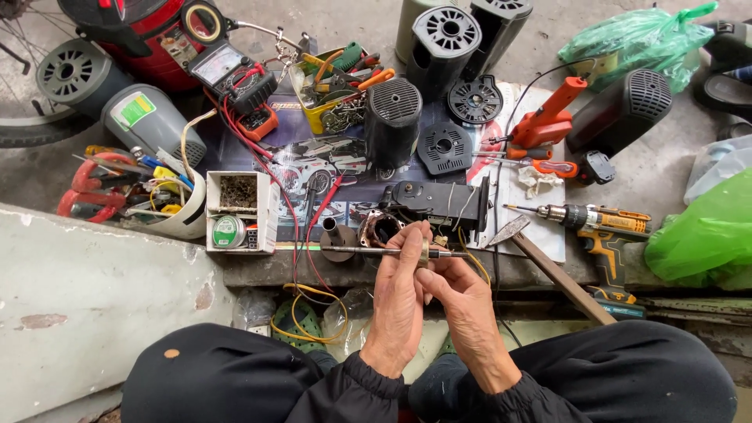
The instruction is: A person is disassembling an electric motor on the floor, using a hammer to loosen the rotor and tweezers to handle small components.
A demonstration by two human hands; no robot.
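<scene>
Steel shaft pinched in fingers of left hand and right hand

Left hand and right hand, lower centre of the frame, meet with fingertips pinched together. Both dark-sleeved forearms rise from the bottom edge.
</scene>
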